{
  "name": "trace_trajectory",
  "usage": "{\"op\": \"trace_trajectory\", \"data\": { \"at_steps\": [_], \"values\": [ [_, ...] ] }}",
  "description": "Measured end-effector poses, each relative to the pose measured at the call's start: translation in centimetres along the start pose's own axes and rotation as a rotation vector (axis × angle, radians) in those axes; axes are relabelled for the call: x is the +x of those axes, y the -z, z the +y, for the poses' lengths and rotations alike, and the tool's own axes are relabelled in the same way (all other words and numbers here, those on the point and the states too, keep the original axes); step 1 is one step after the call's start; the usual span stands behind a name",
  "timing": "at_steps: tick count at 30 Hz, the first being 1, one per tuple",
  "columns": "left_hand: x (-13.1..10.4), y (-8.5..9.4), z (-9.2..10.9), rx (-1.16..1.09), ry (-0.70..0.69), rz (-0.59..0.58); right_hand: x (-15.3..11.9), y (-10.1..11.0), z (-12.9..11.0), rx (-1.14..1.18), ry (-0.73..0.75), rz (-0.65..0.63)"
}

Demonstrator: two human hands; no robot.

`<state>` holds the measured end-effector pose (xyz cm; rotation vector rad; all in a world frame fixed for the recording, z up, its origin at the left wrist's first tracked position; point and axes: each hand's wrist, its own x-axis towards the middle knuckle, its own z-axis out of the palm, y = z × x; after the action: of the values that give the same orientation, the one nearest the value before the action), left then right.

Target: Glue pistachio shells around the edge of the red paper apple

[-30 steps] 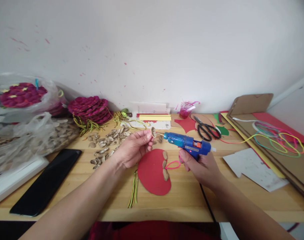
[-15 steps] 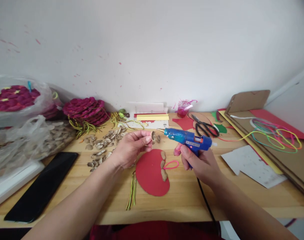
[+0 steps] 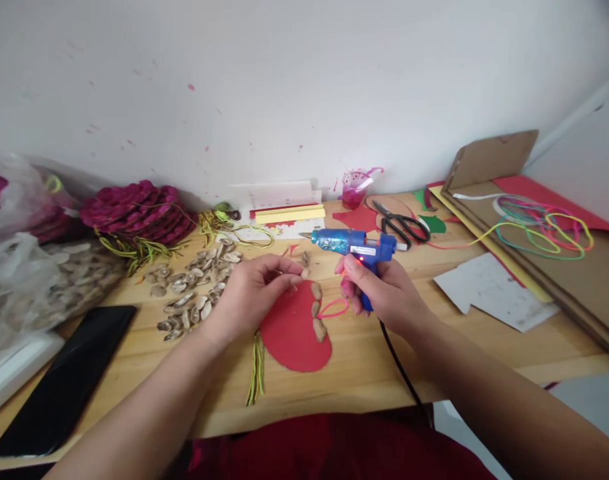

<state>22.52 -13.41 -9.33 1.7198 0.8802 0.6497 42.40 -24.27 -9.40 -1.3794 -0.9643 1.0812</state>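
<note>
My left hand (image 3: 257, 290) pinches a peanut shell (image 3: 305, 272) between thumb and fingertips, just above the top edge of a red card cutout (image 3: 289, 333). Whether the shell touches the card I cannot tell. Several peanut shells (image 3: 316, 309) line the cutout's right edge, where a pink cord loop (image 3: 336, 307) sticks out. A yellow-green tassel (image 3: 255, 373) hangs from its left side. Wrapped round the handle of a blue hot glue gun (image 3: 339, 241) is my right hand (image 3: 377, 287). The nozzle points left, above and apart from the shell.
Loose peanut shells (image 3: 199, 287) lie left of the cutout, near a black phone (image 3: 64, 380). Scissors (image 3: 399, 223), a cup of pink paint (image 3: 354, 190) and yellow strips (image 3: 290, 213) are at the back. Cardboard (image 3: 549, 267) with coloured cord (image 3: 544, 227) lies right. The gun's black cable (image 3: 401, 360) trails forward.
My left hand has lowered the peanut shell from beside the nozzle to the cutout's top edge. The glue gun now sits farther above the shell. The whole view has shifted slightly.
</note>
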Motion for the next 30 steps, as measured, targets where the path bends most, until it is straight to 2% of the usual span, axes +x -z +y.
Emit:
{"op": "trace_trajectory", "data": {
  "at_steps": [3, 5, 8, 19, 30],
  "values": [
    [0.5, 0.4, 0.0, -0.464, 0.257, -0.055, -0.6, 0.0, -0.1, -0.006, 0.102, -0.042],
    [0.9, 0.8, -0.2, -0.677, 0.320, -0.078, -0.9, 0.1, -0.1, -0.049, 0.142, -0.077],
    [1.1, 1.0, -0.4, -0.815, 0.338, -0.099, -1.2, 0.3, 0.0, -0.140, 0.163, -0.103],
    [0.9, 1.1, -0.1, -0.856, 0.289, -0.148, -1.3, 0.4, -0.2, -0.267, 0.304, -0.082],
    [0.8, 0.9, 0.1, -0.832, 0.305, -0.136, -1.3, 0.3, -0.8, -0.303, 0.336, -0.050]
  ]
}}
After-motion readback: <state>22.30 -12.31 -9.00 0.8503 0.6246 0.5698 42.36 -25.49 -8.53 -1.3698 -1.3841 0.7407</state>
